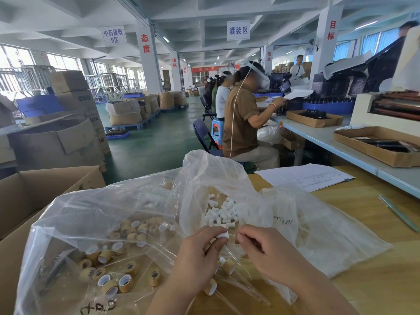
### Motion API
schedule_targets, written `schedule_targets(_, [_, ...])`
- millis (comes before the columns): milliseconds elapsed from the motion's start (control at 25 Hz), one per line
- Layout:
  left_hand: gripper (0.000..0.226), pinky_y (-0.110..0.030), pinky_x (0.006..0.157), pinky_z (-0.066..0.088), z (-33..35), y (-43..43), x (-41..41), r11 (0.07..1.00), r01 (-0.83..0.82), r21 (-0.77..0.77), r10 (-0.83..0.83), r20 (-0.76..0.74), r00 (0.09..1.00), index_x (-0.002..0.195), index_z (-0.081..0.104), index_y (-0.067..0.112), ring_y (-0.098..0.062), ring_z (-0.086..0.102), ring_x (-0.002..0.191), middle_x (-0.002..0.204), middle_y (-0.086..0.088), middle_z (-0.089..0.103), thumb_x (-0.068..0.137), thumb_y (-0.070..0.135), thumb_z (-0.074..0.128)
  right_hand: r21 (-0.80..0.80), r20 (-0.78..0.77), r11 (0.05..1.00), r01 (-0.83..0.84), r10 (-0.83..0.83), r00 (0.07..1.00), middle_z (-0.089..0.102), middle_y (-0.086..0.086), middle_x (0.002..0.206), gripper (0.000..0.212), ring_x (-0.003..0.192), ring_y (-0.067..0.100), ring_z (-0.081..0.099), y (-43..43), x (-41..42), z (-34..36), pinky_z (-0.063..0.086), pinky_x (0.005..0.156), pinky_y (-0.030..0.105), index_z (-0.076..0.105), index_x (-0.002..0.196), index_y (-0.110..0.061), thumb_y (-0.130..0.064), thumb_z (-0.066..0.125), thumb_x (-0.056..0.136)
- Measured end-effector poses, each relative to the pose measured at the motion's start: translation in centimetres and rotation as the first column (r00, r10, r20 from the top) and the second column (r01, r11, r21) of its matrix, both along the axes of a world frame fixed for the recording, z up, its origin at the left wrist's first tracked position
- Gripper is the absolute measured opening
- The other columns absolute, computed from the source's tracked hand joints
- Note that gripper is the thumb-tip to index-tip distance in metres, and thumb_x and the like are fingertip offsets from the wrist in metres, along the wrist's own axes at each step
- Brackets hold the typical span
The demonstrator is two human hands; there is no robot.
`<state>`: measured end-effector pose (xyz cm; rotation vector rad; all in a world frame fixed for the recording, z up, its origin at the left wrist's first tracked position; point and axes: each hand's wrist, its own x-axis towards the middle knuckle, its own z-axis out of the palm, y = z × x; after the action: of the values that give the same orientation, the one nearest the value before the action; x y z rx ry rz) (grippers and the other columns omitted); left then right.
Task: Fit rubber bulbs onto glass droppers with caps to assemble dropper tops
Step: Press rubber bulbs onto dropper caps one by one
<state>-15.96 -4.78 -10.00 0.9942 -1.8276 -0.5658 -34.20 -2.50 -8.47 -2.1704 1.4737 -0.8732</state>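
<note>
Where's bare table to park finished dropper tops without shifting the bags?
Free: bare tabletop right of the right hand, below the crumpled bag; also a strip between that bag, the paper sheet and the glass tube by the right edge. Crowded: ahead and left of the left hand, bags of bulbs and caps.

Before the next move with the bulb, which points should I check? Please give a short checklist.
1. Left hand grips white rubber bulb: ok.
2. Right hand holds a dropper: cannot tell, fingers pinched.
3. Bulb opening faces right hand: cannot tell.
4. Capped glass droppers lie under the hands: ok.
5. Spare bulbs in open plastic bag: ok.
</note>
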Motion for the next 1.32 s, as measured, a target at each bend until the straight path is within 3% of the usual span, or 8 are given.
schedule_targets(280, [0.034, -0.007, 0.06, 0.039, 0.0, 0.0, 0.3, 1.0, 0.012, 0.023, -0.013, 0.055, 0.998, 0.089, 0.064, 0.044, 0.004, 0.056, 0.063, 0.086, 0.029, 0.064, 0.087, 0.011, 0.066, -0.048, -0.091, 0.999, -0.01, 0.005, 0.996, 0.046, -0.008, 0.058, 0.028, 0.051, 0.01, 0.04, -0.2, -0.2, 0.0, 0.03, 0.052, 0.021, 0.048, 0.071, -0.032, -0.036, 0.045, 0.099])
schedule_targets(360, [0.026, -0.008, 0.06, 0.04, 0.2, 0.0, 0.4, 0.999, 0.013, 0.047, -0.016, 0.077, 0.997, 0.089, 0.067, 0.037, 0.005, 0.056, 0.064, 0.083, 0.027, 0.065, 0.088, 0.012, 0.066, -0.092, -0.149, 0.996, 0.004, -0.018, 0.989, 0.047, -0.008, 0.061, 0.023, 0.057, 0.01, 0.043, -0.3, -0.2, -0.1, 0.032, 0.054, 0.02, 0.05, 0.078, -0.029, -0.038, 0.045, 0.098])
schedule_targets(520, [0.03, -0.011, 0.06, 0.043, 0.5, 0.1, 0.5, 0.995, 0.015, 0.097, -0.025, 0.099, 0.995, 0.081, 0.065, 0.041, 0.002, 0.058, 0.064, 0.08, 0.021, 0.065, 0.089, 0.012, 0.064, -0.138, -0.223, 0.99, -0.005, -0.026, 0.974, 0.044, -0.007, 0.062, 0.024, 0.061, 0.008, 0.043, -0.4, -0.2, -0.2, 0.03, 0.054, 0.018, 0.047, 0.079, -0.027, -0.039, 0.044, 0.099])
schedule_targets(680, [0.051, -0.01, 0.059, 0.043, 0.9, 0.4, 0.4, 0.988, 0.023, 0.151, -0.035, 0.078, 0.996, 0.074, 0.06, 0.063, 0.003, 0.059, 0.063, 0.077, 0.019, 0.067, 0.09, 0.014, 0.062, -0.174, -0.246, 0.985, -0.006, -0.037, 0.968, 0.042, -0.011, 0.062, 0.023, 0.059, 0.003, 0.042, -0.3, -0.3, -0.3, 0.029, 0.055, 0.016, 0.048, 0.077, -0.033, -0.041, 0.044, 0.099])
schedule_targets(800, [0.049, -0.012, 0.058, 0.044, 0.9, 0.4, 0.4, 0.985, 0.018, 0.173, -0.033, 0.086, 0.996, 0.078, 0.058, 0.065, 0.002, 0.059, 0.062, 0.075, 0.017, 0.067, 0.091, 0.018, 0.061, -0.221, -0.252, 0.975, -0.005, -0.052, 0.966, 0.046, -0.012, 0.067, 0.024, 0.063, 0.004, 0.045, -0.3, -0.2, -0.6, 0.03, 0.056, 0.014, 0.06, 0.09, -0.03, -0.042, 0.042, 0.099])
schedule_targets(1000, [0.046, -0.015, 0.059, 0.048, 1.0, 0.3, 0.4, 0.976, 0.008, 0.217, -0.028, 0.089, 0.996, 0.077, 0.058, 0.063, -0.002, 0.061, 0.064, 0.074, 0.013, 0.067, 0.091, 0.019, 0.06, -0.278, -0.242, 0.961, -0.013, -0.056, 0.969, 0.051, -0.012, 0.074, 0.024, 0.071, 0.008, 0.049, -0.4, -0.2, -0.8, 0.033, 0.059, 0.012, 0.063, 0.099, -0.031, -0.042, 0.042, 0.099])
schedule_targets(1120, [0.039, -0.014, 0.058, 0.047, 0.8, 0.2, 0.4, 0.964, 0.013, 0.267, -0.033, 0.07, 0.997, 0.072, 0.064, 0.052, -0.001, 0.06, 0.06, 0.068, 0.011, 0.066, 0.091, 0.018, 0.06, -0.306, -0.266, 0.952, -0.023, -0.062, 0.962, 0.057, -0.012, 0.077, 0.024, 0.07, 0.007, 0.051, -0.3, -0.1, -0.7, 0.036, 0.058, 0.015, 0.065, 0.099, -0.032, -0.042, 0.043, 0.099])
schedule_targets(1320, [0.029, -0.017, 0.054, 0.047, 0.9, 0.2, 0.4, 0.946, 0.015, 0.325, -0.03, 0.043, 0.999, 0.071, 0.065, 0.037, 0.0, 0.055, 0.053, 0.061, 0.009, 0.065, 0.091, 0.017, 0.06, -0.418, -0.306, 0.908, -0.01, -0.131, 0.943, 0.054, -0.014, 0.063, 0.017, 0.056, 0.002, 0.049, -0.2, 0.2, -0.3, 0.032, 0.048, 0.012, 0.068, 0.083, -0.032, -0.037, 0.054, 0.09])
